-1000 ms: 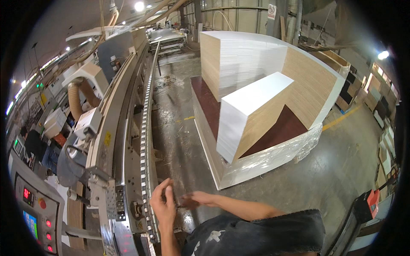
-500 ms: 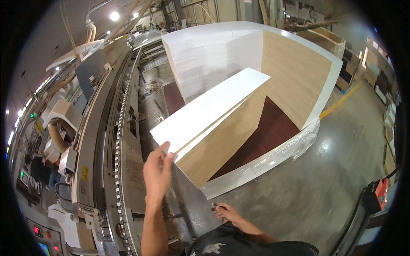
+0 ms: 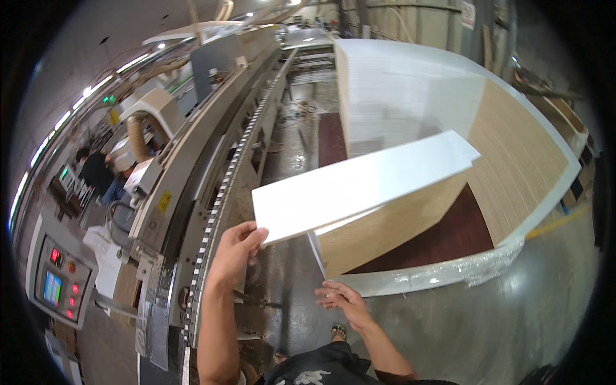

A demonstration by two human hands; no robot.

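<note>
view from a person's head, looking down in a workshop. the person's two bare hands are apart. the left hand [image 3: 239,249] is clamped on the near left corner of a long white panel [image 3: 366,183], thumb on top and fingers partly hidden beneath. the right hand [image 3: 345,301] holds nothing; its fingers are spread and loosely bent, just beside the lower near corner of a small stack of boards [image 3: 394,237]. whether a fingertip touches that corner, i cannot tell.

the white panel is at the centre, slanting across the top of the small stack, its left end jutting out past the stack toward the left hand. the small stack shows a wood-coloured side and stands on a dark red board [image 3: 443,221]. behind it and to the right rise taller stacked boards [image 3: 401,96], white on one side and wood-coloured on the other. clear film [image 3: 491,264] bunches around the base.

along the left runs a long machine [image 3: 183,192] with a black-and-white track [image 3: 226,183]. nearer, at lower left, is a control box [image 3: 82,276] with a small colour screen [image 3: 52,288] and red lights. beyond the machine a co-worker [image 3: 96,170] in a dark top leans over. below, a sandalled foot [image 3: 339,331] stands on the grey floor [image 3: 430,333].
</note>
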